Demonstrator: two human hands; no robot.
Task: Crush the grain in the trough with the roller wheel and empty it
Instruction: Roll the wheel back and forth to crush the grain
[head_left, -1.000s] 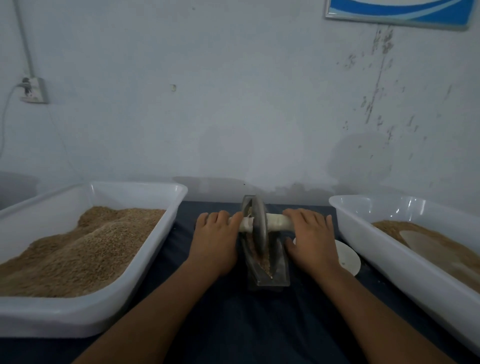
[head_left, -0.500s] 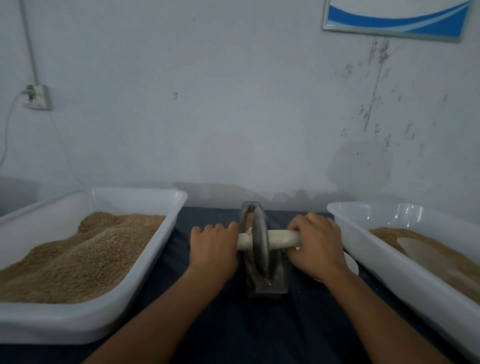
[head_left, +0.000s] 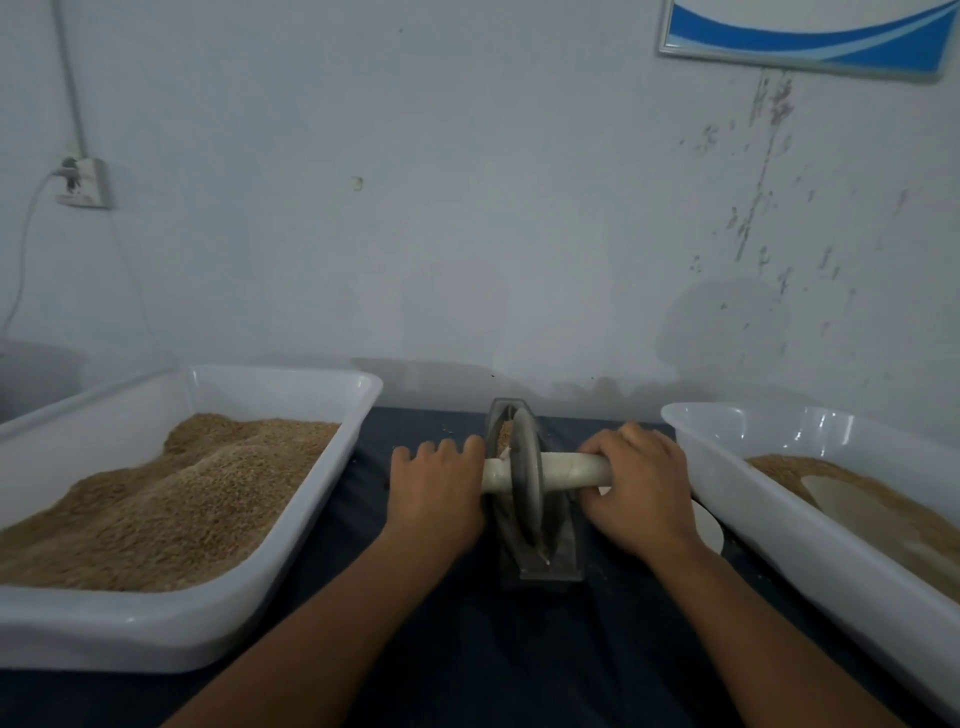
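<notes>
I see both hands curled round the white axle (head_left: 569, 470) — left hand (head_left: 435, 496) just left of the wheel (head_left: 525, 475), right hand (head_left: 636, 486) at the far end. The wheel stands upright in the trough (head_left: 540, 564) between two white trays (head_left: 291, 525). Grain (head_left: 503, 434) shows in the trough behind the wheel — the trough sits on dark cloth (head_left: 509, 649).

The dark metal roller wheel (head_left: 525, 478) is standing upright in the narrow trough (head_left: 540, 556), white axle (head_left: 566, 470) lying crosswise, brown grain (head_left: 503, 434) sitting at the trough's far end.
</notes>
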